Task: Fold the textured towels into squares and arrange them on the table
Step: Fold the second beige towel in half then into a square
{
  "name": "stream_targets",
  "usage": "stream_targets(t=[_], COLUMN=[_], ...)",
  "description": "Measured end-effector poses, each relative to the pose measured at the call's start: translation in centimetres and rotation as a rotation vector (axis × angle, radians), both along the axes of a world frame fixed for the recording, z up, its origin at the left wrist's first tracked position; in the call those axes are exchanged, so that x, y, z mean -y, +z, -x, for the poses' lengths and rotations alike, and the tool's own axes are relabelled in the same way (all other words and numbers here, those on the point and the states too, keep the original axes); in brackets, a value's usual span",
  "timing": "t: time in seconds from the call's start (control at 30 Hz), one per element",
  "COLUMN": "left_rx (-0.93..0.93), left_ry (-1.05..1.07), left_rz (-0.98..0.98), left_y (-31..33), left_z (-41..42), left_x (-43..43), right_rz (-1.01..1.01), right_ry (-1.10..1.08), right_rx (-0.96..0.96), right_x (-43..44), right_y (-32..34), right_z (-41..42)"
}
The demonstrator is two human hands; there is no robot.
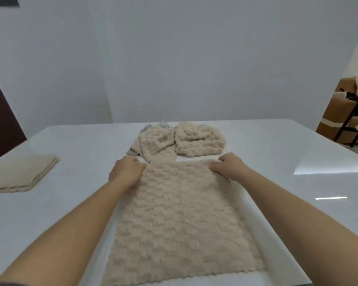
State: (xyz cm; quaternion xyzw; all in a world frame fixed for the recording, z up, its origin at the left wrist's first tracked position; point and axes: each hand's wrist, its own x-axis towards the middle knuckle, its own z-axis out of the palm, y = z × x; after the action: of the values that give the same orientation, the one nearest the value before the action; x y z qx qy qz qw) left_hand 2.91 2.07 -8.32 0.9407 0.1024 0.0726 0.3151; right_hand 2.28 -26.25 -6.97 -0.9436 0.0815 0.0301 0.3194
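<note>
Grips far corners of the spread beige towel (180, 219) with curled fingers of left hand (126, 171) and right hand (227, 166), crumpled towels (196, 141) just beyond it.

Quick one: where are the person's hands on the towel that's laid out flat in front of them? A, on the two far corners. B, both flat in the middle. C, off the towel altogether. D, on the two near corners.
A: the left hand and the right hand each have a grip on a far corner of the spread towel, just short of the towel pile.
</note>
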Motion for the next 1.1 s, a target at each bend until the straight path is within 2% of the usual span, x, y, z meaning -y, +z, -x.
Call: stream_targets(t=[0.17, 0.27, 0.33, 0.4, 0.47, 0.53, 0.57, 0.9, 1.0, 1.1], left_rx=[0.149, 0.33, 0.441, 0.375, 0.142, -0.067, -0.097, -0.159, -0.061, 0.046], left_ry=[-0.002, -0.006, -0.077, -0.234, -0.38, -0.43, -0.419, -0.205, -0.163, -0.28], left_rz=[-0.271, -0.493, -0.492, -0.446, -0.425, -0.455, -0.466, -0.481, -0.512, -0.458], left_y=[-3.6, -3.5, -2.9, -2.8, -3.6, -4.6, -4.9, -4.7, -3.9, -3.0], left_z=[-2.5, -3.0, -2.2, -0.9, 0.2, 0.4, 0.3, 1.6, 3.4, 5.6], left_x=[0.8, 1.4, 2.8, 4.6, 6.1, 6.2, 5.9, 1.7, 1.6, 4.1], right_rz=[0.31, 0.533, 0.537, 0.459, 0.431, 0.46, 0.473, 0.492, 0.479, 0.475], right_ry=[-0.126, -0.103, -0.011, 0.209, 0.403, 0.448, 0.431, 0.256, 0.243, 0.345], right_rx=[0.185, 0.335, 0.445, 0.426, 0.234, 0.066, 0.045, 0.005, 0.048, 0.144], right_x=[-1.0, -1.8, -2.8, -4.1, -5.3, -5.4, -5.1, -0.5, -0.8, -3.1], right_y=[-3.4, -3.5, -3.4, -3.6, -4.5, -5.4, -5.6, -5.6, -4.8, -4.0], right_z=[-2.2, -2.5, -2.1, -1.2, -0.6, -0.6, -0.7, 0.6, 1.5, 2.9])
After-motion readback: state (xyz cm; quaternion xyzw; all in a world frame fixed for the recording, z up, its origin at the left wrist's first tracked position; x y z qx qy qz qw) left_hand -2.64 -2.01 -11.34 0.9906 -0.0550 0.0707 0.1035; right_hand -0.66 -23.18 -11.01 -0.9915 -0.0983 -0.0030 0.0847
